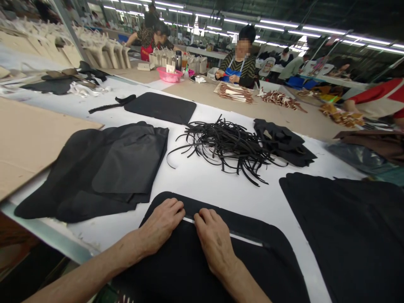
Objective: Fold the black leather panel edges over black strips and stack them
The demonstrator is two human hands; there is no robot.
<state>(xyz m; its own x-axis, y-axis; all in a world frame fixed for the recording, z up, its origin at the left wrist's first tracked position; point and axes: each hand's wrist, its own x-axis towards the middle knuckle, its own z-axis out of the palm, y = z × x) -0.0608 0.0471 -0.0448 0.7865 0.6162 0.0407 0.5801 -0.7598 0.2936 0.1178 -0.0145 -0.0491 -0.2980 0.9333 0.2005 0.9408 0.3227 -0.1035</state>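
Note:
A large black panel [265, 273] with rounded corners, of fabric or leather, lies in front of me and hangs toward my body. Across its upper part runs a narrow white strip [246, 239], perhaps tape or a gap. My left hand [166, 219] is on the panel at the strip's left end, fingers bent and pressed together. Close beside it, my right hand [214, 235] grips the same line with curled fingers. Both sets of fingertips are partly hidden, so any small piece pinched there cannot be made out.
Stacked black pieces [126, 164] lie left, and more black panels [347, 227] lie right. Beyond are a heap of thin black strips [227, 145], a black panel [160, 107] and folded black pieces [280, 143]. A co-worker [238, 63] sits across the table.

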